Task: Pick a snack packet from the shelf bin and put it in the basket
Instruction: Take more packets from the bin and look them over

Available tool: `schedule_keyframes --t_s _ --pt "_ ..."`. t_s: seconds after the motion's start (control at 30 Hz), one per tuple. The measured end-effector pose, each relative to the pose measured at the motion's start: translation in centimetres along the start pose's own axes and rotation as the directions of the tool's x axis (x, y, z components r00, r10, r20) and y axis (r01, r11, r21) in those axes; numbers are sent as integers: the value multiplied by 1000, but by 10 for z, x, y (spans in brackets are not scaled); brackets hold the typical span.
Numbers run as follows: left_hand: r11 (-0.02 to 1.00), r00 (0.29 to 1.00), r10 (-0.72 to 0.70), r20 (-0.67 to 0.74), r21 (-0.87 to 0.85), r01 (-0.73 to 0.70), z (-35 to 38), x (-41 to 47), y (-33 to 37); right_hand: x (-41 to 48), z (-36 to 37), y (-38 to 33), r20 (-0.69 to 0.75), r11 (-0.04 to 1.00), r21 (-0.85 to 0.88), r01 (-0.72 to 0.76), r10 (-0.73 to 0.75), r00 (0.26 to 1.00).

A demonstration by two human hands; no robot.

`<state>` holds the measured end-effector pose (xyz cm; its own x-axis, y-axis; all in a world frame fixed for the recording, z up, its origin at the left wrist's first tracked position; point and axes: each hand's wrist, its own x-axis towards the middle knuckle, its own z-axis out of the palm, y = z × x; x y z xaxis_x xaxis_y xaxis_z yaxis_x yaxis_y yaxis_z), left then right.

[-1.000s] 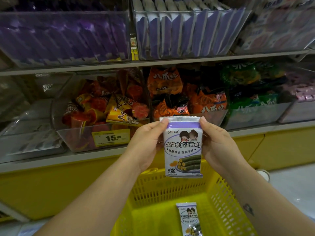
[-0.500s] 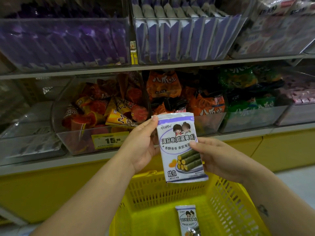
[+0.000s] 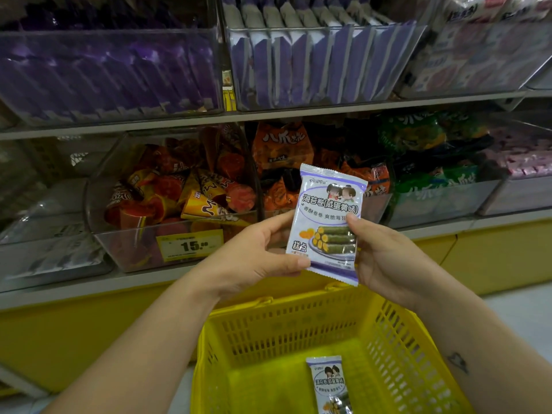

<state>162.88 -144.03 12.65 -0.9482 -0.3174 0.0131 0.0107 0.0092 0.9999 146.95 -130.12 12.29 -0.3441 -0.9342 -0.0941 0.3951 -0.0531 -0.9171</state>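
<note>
A white and purple snack packet (image 3: 327, 216) with seaweed rolls printed on it is held upright above the yellow basket (image 3: 286, 327). My left hand (image 3: 257, 258) grips its lower left edge, thumb on the front. My right hand (image 3: 385, 258) grips its right side, thumb across the front. A second packet (image 3: 328, 383) of the same kind lies flat on the basket floor. The clear bin (image 3: 325, 64) on the upper shelf holds several matching purple-edged packets standing in a row.
Clear bins line two shelves: purple packs (image 3: 113, 73) at upper left, orange and red snacks (image 3: 179, 192) with a yellow price tag (image 3: 191, 245) at lower left, orange bags (image 3: 283, 147) and green bags (image 3: 418, 135) to the right. Yellow shelf base (image 3: 74, 333) below.
Both hands slid down the packet from its top corners to its lower sides, and the packet tilted slightly to the right.
</note>
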Motion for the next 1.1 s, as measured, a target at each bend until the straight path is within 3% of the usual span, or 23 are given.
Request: schedule_keyframes --t_s 0.27,0.4,0.47,0.63,0.73,0.83,0.93,1.03,1.1 --pt "993 992 115 -57 35 -113 6 0 -2 1 0 -6 -39 999 32 9 -8 999" --pt "929 950 225 -214 342 -143 11 2 -3 0 5 -4 -118 987 -78 140 -149 982" --pt "905 944 242 -227 404 -135 16 4 -5 -1 11 -2 -121 965 -170 199 -221 968" --pt "982 974 168 -153 115 -151 25 4 -6 3 27 8 -32 922 -313 228 -250 968" --pt "981 976 171 -138 122 -154 30 3 -3 2 32 10 37 904 -359 230 -233 972" --pt "992 982 124 -144 43 -119 29 0 -2 6 32 10 -40 882 -402 247 -287 957" --pt "998 994 55 -95 -36 -59 18 -1 -2 10 27 1 -195 895 -339 292 -370 908" --pt "999 999 42 -33 -19 -43 13 -1 -4 6 21 -11 -169 893 -297 339 -398 902" --pt "995 990 95 -103 5 -95 14 1 -5 3 21 -15 -129 849 -378 368 -442 888"
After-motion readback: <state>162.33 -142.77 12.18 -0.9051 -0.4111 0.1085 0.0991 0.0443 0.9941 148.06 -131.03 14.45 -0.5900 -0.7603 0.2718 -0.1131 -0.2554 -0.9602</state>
